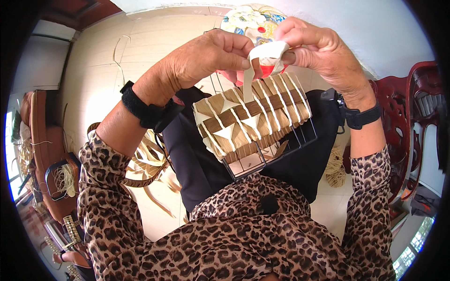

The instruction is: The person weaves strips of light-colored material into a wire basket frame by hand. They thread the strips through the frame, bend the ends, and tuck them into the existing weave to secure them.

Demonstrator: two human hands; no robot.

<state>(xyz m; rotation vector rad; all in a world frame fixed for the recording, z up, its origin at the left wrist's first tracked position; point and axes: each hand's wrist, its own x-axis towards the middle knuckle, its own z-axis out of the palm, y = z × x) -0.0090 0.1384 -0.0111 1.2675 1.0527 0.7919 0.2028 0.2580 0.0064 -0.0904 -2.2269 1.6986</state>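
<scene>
A partly woven basket (pixel 280 117) on a dark wire frame (pixel 265 164) rests across my lap. Its tan side has a brown band, white cords wrapped at intervals and small folded cream points. From the far side of the weave a flat cream strip (pixel 248 86) rises to my hands. The fingers and thumb of my left hand (pixel 213 57) are closed on this strip just above the basket. To the right and slightly higher, my right hand (pixel 316 49) pinches the strip's looped, bunched part. The strip's very end is hidden at the right fingers.
Beyond the basket is a round floral-patterned object (pixel 248 18) with red below. Loose strips (pixel 145 152) lie in a round basket on the floor to my left. At right are a twine coil (pixel 335 171) and a carved dark-red chair (pixel 415 122). A brown bench (pixel 44 126) stands far left.
</scene>
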